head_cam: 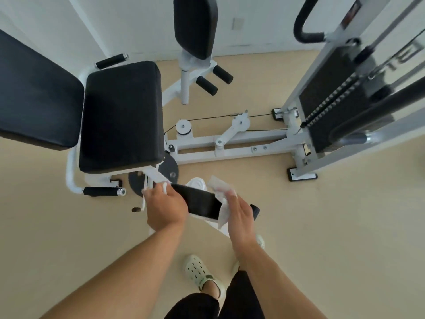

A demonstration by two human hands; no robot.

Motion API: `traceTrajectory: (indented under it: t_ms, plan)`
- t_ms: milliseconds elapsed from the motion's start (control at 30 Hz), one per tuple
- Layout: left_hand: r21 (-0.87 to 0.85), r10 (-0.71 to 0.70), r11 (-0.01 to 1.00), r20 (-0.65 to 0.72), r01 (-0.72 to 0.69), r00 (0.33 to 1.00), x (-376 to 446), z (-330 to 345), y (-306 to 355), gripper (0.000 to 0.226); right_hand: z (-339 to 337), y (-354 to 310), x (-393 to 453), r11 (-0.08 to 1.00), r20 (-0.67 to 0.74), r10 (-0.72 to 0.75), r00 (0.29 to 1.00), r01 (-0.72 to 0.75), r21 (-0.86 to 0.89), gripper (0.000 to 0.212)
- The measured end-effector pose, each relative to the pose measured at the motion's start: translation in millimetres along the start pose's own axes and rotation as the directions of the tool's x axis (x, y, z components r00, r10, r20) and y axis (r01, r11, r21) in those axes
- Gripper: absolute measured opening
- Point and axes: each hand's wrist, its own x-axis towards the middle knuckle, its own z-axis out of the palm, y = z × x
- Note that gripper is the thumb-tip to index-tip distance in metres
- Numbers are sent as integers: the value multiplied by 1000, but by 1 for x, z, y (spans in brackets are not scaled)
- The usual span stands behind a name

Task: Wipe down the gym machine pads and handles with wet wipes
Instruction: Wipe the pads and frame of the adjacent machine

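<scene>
While the black leg pad runs lengthwise from 10 to 4 o'clock, just below the seat pad, its 10 o'clock end is gripped by the left hand. A wet wipe is pressed on it by the flat right hand. A weight stack stands at 2 o'clock.

We stood over a black leg pad on the white gym machine. Our left hand gripped the pad's near end, a scrap of wipe at the fingers. Our right hand pressed a white wet wipe flat against the pad. Black seat pad just behind.
</scene>
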Motion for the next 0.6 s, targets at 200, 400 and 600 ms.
traceTrajectory:
  t_ms: [200, 400, 600]
  plan:
    - [-37, -145, 985, 353, 169, 924, -33, -2, -26, 32, -7, -15, 23, 900, 61, -158, 985, 170, -402, 38]
    - [-122, -70, 975, 618, 184, 783, -58, 4, -13, 18, -26, -37, 81, 597, 273, -226, 935, 354, -720, 44]
    - [-148, -93, 955, 674, 257, 733, -65, 29, 21, 21, -14, -47, 95, 472, 302, -199, 932, 361, -804, 61]
